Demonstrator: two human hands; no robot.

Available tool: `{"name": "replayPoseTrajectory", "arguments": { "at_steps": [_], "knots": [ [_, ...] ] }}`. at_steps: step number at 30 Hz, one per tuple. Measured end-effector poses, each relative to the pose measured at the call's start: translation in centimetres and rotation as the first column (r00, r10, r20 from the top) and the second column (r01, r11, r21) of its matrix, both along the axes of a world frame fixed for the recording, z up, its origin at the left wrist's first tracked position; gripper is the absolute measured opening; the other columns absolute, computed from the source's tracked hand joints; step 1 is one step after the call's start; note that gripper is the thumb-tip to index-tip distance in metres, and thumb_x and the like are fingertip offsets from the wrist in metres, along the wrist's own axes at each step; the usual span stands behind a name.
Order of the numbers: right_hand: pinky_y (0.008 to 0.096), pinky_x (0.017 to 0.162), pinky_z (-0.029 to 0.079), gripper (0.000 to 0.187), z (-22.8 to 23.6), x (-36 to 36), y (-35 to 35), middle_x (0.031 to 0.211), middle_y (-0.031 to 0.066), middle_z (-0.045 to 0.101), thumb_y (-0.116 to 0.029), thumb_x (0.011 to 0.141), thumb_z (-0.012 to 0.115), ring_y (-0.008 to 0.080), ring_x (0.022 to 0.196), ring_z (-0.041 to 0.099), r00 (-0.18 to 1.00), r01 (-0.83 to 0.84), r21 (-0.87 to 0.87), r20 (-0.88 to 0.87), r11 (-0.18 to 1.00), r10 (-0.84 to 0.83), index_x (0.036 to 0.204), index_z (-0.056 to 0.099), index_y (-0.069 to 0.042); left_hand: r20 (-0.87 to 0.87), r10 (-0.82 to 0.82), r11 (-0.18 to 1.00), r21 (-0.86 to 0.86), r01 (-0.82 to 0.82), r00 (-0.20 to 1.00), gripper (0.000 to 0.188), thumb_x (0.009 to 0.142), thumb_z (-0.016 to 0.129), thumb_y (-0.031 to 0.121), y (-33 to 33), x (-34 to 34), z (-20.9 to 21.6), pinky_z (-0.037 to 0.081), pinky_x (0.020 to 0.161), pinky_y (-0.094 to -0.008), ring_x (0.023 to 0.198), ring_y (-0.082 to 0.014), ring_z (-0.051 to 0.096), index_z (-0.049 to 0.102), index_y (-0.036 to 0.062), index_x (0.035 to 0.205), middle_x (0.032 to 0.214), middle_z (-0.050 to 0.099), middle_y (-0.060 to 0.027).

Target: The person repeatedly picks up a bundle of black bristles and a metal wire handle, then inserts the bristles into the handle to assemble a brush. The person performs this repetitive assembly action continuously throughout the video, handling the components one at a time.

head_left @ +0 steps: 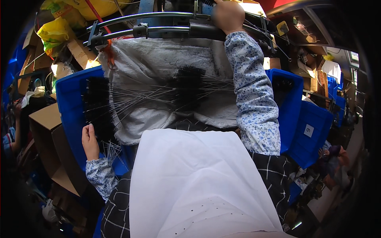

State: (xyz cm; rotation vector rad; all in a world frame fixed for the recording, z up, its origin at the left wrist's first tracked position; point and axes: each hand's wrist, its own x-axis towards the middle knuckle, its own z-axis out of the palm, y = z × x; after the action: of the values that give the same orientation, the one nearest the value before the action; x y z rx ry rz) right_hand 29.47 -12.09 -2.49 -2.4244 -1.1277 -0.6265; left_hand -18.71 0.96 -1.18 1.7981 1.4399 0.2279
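My left hand [90, 144] is raised at the left blue bin, its fingers pressed together. Whatever lies between them, if anything, is too small to make out. Right beside it is a bundle of black-bristled wire brushes [99, 101], their thin metal stems pointing to the right. A second bundle of wire brushes [188, 88] rests on the whitish sack cloth [158, 51] before me. My right arm reaches forward over that cloth. Motion smears my right hand [229, 16], which is at the metal rails [170, 29] of a machine; its fingers cannot be made out.
Blue bins flank me, the left bin [70, 85] and the right bin [291, 107]. Beyond the left one stands an open cardboard box [47, 117]. A yellow bag [57, 33] sits at the far left. Another person [335, 162] is partly visible at the right.
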Motion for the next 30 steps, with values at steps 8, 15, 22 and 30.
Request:
{"name": "replayPoseTrajectory", "arguments": {
  "at_steps": [8,15,22,30],
  "knots": [
    [0.0440,0.079,0.033,0.024,-1.6,1.7,0.8,0.086,0.0042,0.057,-0.015,0.077,0.041,0.0261,0.094,0.045,0.996,0.047,-0.102,-0.070,0.994,-0.054,0.093,0.058,-0.018,-0.069,-0.005,0.972,0.236,0.021,0.998,0.026,0.085,0.045,0.025,0.0,0.0,1.0,0.029,0.049,-0.0225,0.054,-0.0083,0.031,0.046,0.0010,0.074,0.059,0.037,0.0013],
    [0.0466,0.084,0.029,0.038,-1.7,2.3,-0.7,0.100,0.0103,0.052,-0.019,0.074,0.046,0.0259,0.101,0.041,0.994,0.101,-0.118,0.042,0.988,-0.096,0.111,0.047,-0.012,0.235,-0.060,0.672,0.728,-0.135,0.970,0.022,0.088,0.039,0.020,1.3,3.1,3.7,0.039,0.066,-0.0231,0.070,-0.0121,0.047,0.046,-0.0007,0.084,0.076,0.051,-0.0065],
    [0.0414,0.077,0.038,0.038,-1.5,1.5,-2.1,0.096,0.0157,0.053,-0.019,0.070,0.053,0.0302,0.092,0.049,0.973,0.151,0.008,-0.179,0.989,-0.147,0.105,0.049,-0.006,0.761,-0.195,0.698,0.551,-0.457,0.619,0.020,0.088,0.034,0.015,4.4,3.9,7.7,0.045,0.074,-0.0267,0.080,-0.0191,0.051,0.044,-0.0024,0.090,0.086,0.048,-0.0118],
    [0.0381,0.077,0.040,0.036,-0.8,-0.1,0.1,0.091,0.0158,0.055,-0.014,0.068,0.056,0.0293,0.087,0.051,0.979,0.100,0.051,-0.183,0.994,-0.089,0.101,0.052,-0.002,0.446,-0.148,0.308,0.869,-0.388,0.882,0.024,0.087,0.035,0.016,4.8,1.0,11.2,0.050,0.062,-0.0291,0.072,-0.0200,0.054,0.047,-0.0048,0.086,0.081,0.051,-0.0139]
  ]
}}
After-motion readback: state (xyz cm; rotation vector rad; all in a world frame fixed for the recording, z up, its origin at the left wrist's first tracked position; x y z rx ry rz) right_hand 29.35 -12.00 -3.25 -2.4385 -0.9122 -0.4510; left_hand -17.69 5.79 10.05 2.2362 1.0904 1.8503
